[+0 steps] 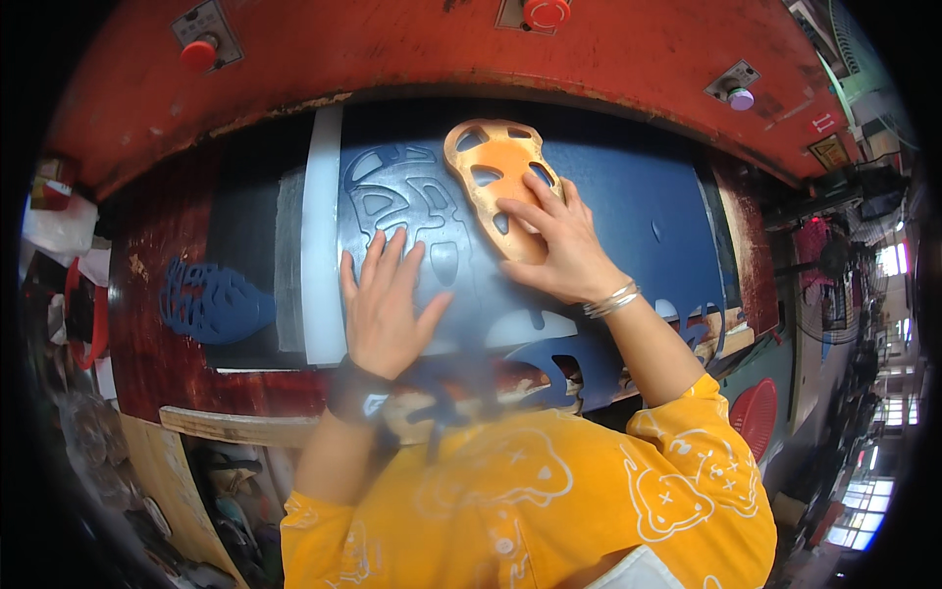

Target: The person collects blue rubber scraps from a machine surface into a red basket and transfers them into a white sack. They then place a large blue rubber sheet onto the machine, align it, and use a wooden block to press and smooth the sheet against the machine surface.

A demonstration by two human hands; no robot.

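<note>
**Die pressed onto blue sheet**

An orange die (498, 182), a flat frame with shaped openings, is laid on a dark blue sheet (628, 211) and is held down by the right hand (554, 245). The fingers of that hand are spread flat across the lower half of the die; nothing is pinched in its grip. Silver bangles (611, 300) are worn on the right wrist.

The left hand (383, 304) is laid palm down on the sheet, just left of the die and apart from it, with its fingers spread and its grip closed on nothing. A dark band (358, 393) is worn on that wrist. Cut outlines matching the die are seen in the sheet beside the left fingers.

The sheet is spread over a white board (322, 236) on the dark red desk (147, 294). A blue cut piece (211, 299) is set on the desk, well left of the hands. Two red buttons (199, 54) and a pale one are mounted on the red machine housing (392, 44) above. Yellow printed sleeves (687, 461) are seen at the lower edge.
</note>
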